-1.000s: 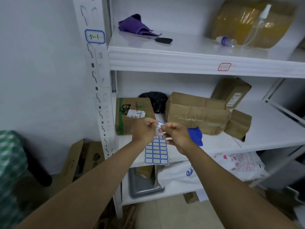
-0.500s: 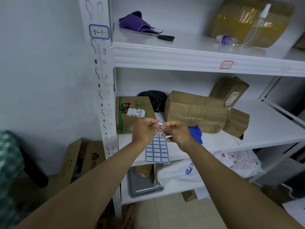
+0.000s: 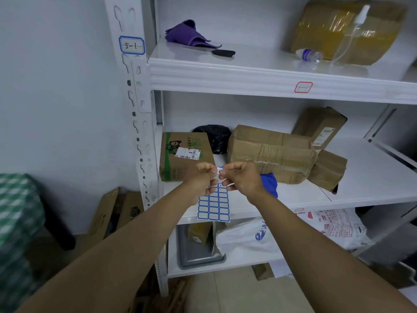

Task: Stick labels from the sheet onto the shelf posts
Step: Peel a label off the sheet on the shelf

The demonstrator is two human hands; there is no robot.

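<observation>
A sheet of blue-bordered labels [image 3: 214, 206] hangs in front of the middle shelf, held up at its top by both hands. My left hand [image 3: 202, 179] and my right hand [image 3: 240, 179] meet above it, fingertips pinching a small peeled label [image 3: 220, 170] at the sheet's top edge. The white slotted shelf post [image 3: 141, 123] stands just left of my hands. One blue-bordered label marked "5-1" [image 3: 132, 45] is stuck high on that post. A red-bordered label [image 3: 303, 87] sits on the upper shelf's front beam.
Cardboard parcels [image 3: 269, 152] and a green-printed box [image 3: 184, 154] lie on the middle shelf. The top shelf holds a purple cloth [image 3: 188, 35], a knife, a bottle and a taped box. A grey tray [image 3: 198, 254] and bags sit below; flattened cartons lean at the wall.
The view has shifted slightly, so the post and shelves sit lower in frame. My hands stay together at the sheet's top, still working the small label free.
</observation>
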